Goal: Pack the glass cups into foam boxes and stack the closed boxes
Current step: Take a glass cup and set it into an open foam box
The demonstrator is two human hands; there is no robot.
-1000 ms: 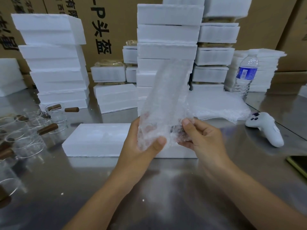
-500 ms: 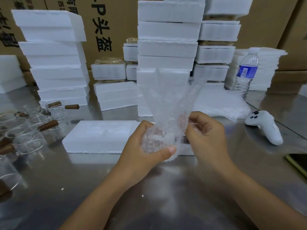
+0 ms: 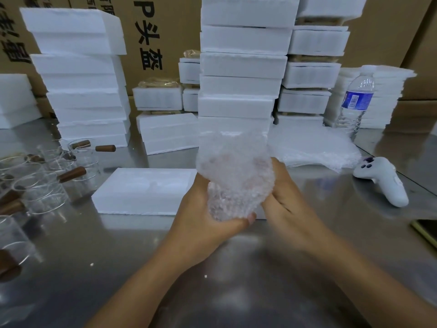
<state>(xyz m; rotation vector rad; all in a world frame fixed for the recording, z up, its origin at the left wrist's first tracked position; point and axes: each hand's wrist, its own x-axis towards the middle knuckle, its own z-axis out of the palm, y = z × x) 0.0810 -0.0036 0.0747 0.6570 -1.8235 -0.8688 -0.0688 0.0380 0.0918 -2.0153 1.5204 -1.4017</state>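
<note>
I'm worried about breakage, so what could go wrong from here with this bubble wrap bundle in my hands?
1. The bubble wrap bundle is held in the air by the left hand and right hand, its top loose; it could unroll or slip onto the steel table.
2. The glass cups sit crowded on the left; a reaching arm might knock them.
3. The tall stack of foam boxes behind could topple if bumped.
</note>
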